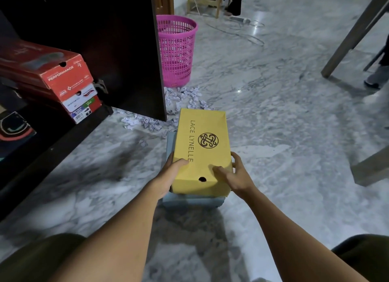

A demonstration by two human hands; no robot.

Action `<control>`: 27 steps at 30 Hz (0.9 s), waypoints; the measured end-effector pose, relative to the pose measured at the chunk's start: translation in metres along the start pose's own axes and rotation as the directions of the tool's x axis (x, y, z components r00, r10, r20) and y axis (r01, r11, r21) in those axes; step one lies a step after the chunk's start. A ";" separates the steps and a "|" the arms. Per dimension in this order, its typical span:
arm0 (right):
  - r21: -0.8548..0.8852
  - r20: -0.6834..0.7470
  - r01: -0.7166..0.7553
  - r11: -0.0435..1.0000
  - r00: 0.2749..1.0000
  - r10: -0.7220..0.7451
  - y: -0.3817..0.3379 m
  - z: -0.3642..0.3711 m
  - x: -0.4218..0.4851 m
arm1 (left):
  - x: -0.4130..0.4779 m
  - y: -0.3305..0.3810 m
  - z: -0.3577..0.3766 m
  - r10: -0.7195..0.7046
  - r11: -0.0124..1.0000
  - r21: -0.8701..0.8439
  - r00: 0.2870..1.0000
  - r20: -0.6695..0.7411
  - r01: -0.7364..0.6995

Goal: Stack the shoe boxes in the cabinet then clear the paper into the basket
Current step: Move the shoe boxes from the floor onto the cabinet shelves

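Observation:
A yellow shoe box [202, 149] marked LACE LYNELLE lies on top of a pale blue box [190, 200] on the marble floor. My left hand [170, 174] grips its near left side, thumb on the lid. My right hand [233, 174] grips the near right side, thumb on the lid too. In the dark cabinet [117, 50] at the left, a red shoe box [52, 69] tops a stack of two more boxes [81, 103]. Crumpled white paper [183, 96] lies scattered on the floor by the cabinet's open door. A pink mesh basket [177, 50] stands just behind the paper.
A dark box with a coloured logo [14, 130] sits on the cabinet's lower left. Grey table legs [353, 33] rise at the right, with a person's shoe [374, 79] beside them. Cables and a power strip [240, 19] lie on the far floor.

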State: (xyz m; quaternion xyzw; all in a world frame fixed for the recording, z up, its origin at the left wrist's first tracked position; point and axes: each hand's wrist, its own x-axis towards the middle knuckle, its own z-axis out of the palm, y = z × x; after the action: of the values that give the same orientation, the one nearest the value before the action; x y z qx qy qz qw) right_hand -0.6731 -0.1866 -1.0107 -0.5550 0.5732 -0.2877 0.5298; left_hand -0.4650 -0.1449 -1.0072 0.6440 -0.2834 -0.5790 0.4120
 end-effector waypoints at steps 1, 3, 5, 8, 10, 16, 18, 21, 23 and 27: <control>0.009 0.007 0.013 1.000 1.000 -0.013 -0.003 0.000 0.001 | -0.003 0.003 -0.002 -0.007 1.000 -0.015 1.000 0.010 0.007; 0.023 0.018 0.039 0.999 0.999 -0.040 -0.009 0.001 0.002 | -0.007 0.006 -0.009 -0.003 1.000 -0.017 1.000 0.009 0.003; 0.027 0.024 0.080 0.996 0.996 -0.081 -0.017 0.003 0.002 | -0.011 0.009 -0.017 0.048 0.999 -0.001 0.999 -0.011 -0.048; 0.047 0.036 0.159 0.986 0.986 -0.161 -0.037 0.009 0.002 | -0.025 0.022 -0.025 0.150 0.989 -0.008 0.987 -0.057 -0.151; 0.063 0.043 0.216 0.974 0.975 -0.219 -0.052 0.013 0.006 | -0.034 0.032 -0.032 0.197 0.979 -0.029 0.976 -0.098 -0.200; 0.136 0.107 0.348 0.928 0.926 -0.363 -0.114 0.039 0.014 | -0.067 0.085 -0.071 0.260 0.957 -0.076 0.944 -0.205 -0.280; 0.176 0.127 0.381 0.908 0.906 -0.405 -0.137 0.048 0.011 | -0.081 0.107 -0.088 0.250 0.959 -0.080 0.946 -0.207 -0.271; 0.207 0.200 0.448 0.870 0.851 -0.486 -0.170 0.059 0.003 | -0.107 0.136 -0.118 0.252 0.960 -0.058 0.937 -0.241 -0.273; 0.235 0.255 0.491 0.839 0.802 -0.541 -0.190 0.067 0.000 | -0.124 0.156 -0.134 0.265 0.956 -0.050 0.922 -0.283 -0.290; 0.203 0.348 0.570 0.796 0.718 -0.603 -0.234 0.079 0.002 | -0.152 0.199 -0.149 0.257 0.948 -0.071 0.879 -0.401 -0.310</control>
State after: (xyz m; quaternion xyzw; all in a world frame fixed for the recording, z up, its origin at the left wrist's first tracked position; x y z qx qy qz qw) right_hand -0.5222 -0.2194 -0.8183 -0.7320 0.2361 -0.3455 0.5377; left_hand -0.3224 -0.0866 -0.7600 0.6679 -0.2486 -0.3913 0.5822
